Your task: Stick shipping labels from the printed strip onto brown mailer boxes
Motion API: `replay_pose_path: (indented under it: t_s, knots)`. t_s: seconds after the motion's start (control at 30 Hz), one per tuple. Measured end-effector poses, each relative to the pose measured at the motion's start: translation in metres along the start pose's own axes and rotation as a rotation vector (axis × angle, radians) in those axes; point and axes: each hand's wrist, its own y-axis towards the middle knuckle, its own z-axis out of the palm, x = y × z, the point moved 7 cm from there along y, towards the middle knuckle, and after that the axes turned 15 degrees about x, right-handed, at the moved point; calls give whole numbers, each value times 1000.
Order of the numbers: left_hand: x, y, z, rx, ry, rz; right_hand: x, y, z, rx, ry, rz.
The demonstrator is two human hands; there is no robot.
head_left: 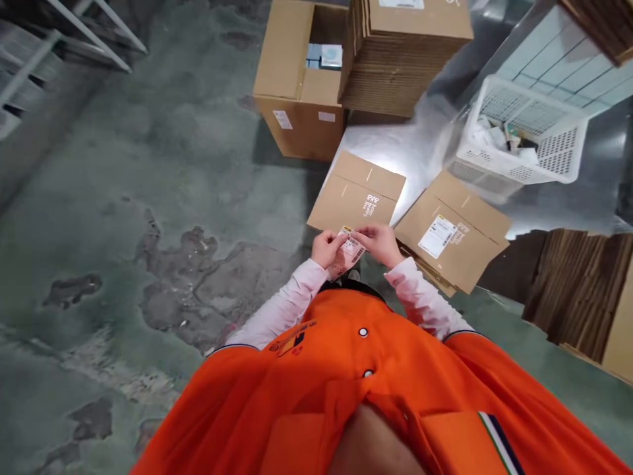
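Between my hands, close to my waist, is a printed shipping label [352,249] with a barcode and a small yellow mark. My left hand [327,249] is closed on its left edge. With fingers pinched, my right hand [378,243] grips the label's upper right side. Just beyond them a flat folded cardboard box [357,191] with white print lies on the metal table [420,138]. To the right, more flat boxes [475,241] lie stacked, and the top one bears a white shipping label [438,236].
An open carton [299,125] holding small boxes stands left of the table. A tall stack of flat cardboard [408,63] rises beside it. At the right is a white plastic basket [558,155] with scraps inside. More cardboard [568,290] stands below the table's right side.
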Motion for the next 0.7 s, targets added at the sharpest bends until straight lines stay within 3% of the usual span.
replay_pose_path:
  t_s: [0.07,0.1,0.3,0.4,0.47,0.53,0.6,0.7]
  knots:
    - [14,1,-4,-85,3,-20,-6,9,2,10,-24,23]
    - [23,5,-4,-71,-11,-46,-11,16,1,-9,-42,26]
    - [80,34,2,335,-307,-261,-36,108,-42,-304,-377,35]
    - [110,23,-15,352,-358,-358,-51,152,-60,-375,-516,162]
    - [132,4,-32,321,-340,-429,-55,167,-61,-387,-629,221]
    - [148,-21,-49,305,-292,-497,-52,169,-45,-318,-783,185]
    - [152,-40,-66,309,-236,-529,-48,158,-12,-151,-926,68]
    - [129,-41,-86,280,-188,-447,-50,114,50,203,-1004,-151]
